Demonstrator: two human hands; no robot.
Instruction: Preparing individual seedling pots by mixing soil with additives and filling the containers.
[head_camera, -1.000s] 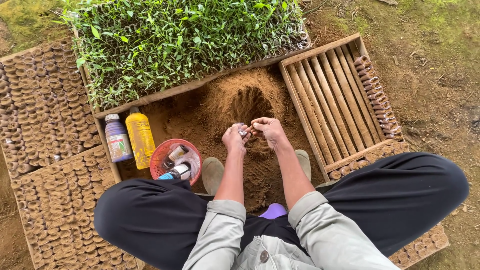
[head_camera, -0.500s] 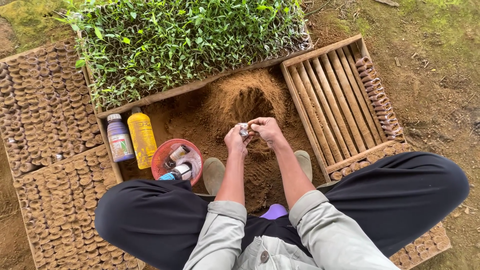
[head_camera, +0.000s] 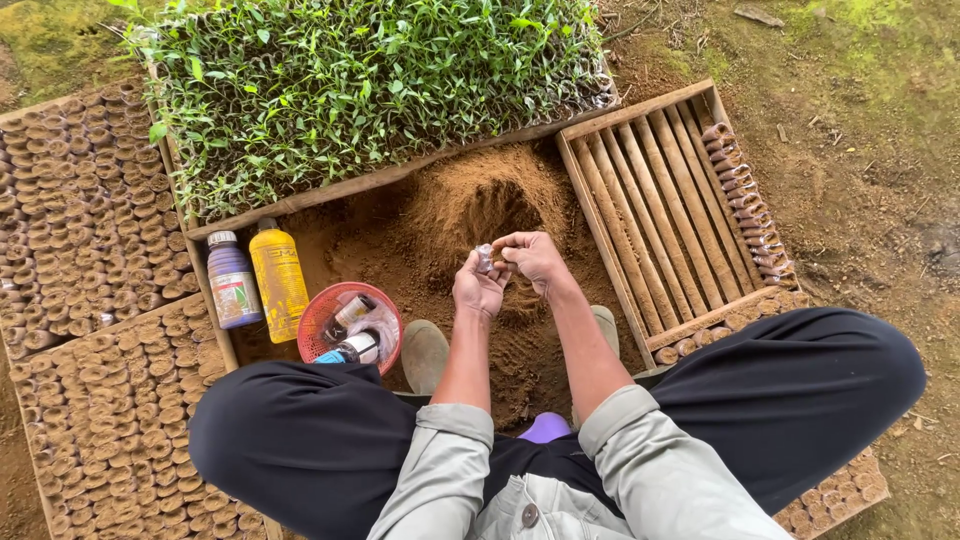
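Small pot: a little clear, soil-filled tube (head_camera: 485, 257) sits at the centre of the frame, held upright just above the soil.
Left hand: the left hand (head_camera: 478, 287) has its grip clamped on the small pot, fingers curled round it, palm turned up, forearm rising from the lower centre.
Right hand: the right hand (head_camera: 533, 259) touches the pot's top from the right, fingertips pinched together, wrist bent down.
Soil heap: a brown mound (head_camera: 480, 200) with a scooped hollow lies just above the hands.
Slatted tray: a wooden tray (head_camera: 655, 215) at the right of the frame, with a row of filled tubes (head_camera: 745, 195) along its right edge.
Seedlings: a wooden box of green shoots (head_camera: 370, 85) fills the upper centre.
Bottles: a yellow bottle (head_camera: 278, 277) and a purple bottle with a white label (head_camera: 233, 281) stand side by side at centre left.
Basket: a red round basket (head_camera: 325, 312) beside the bottles holds small bottles.
Filled pots: packed rows of brown pots (head_camera: 85, 230) cover the left of the frame.
Legs: black trousers (head_camera: 300, 430) spread across the lower frame, with grey sleeves (head_camera: 440, 460) between.
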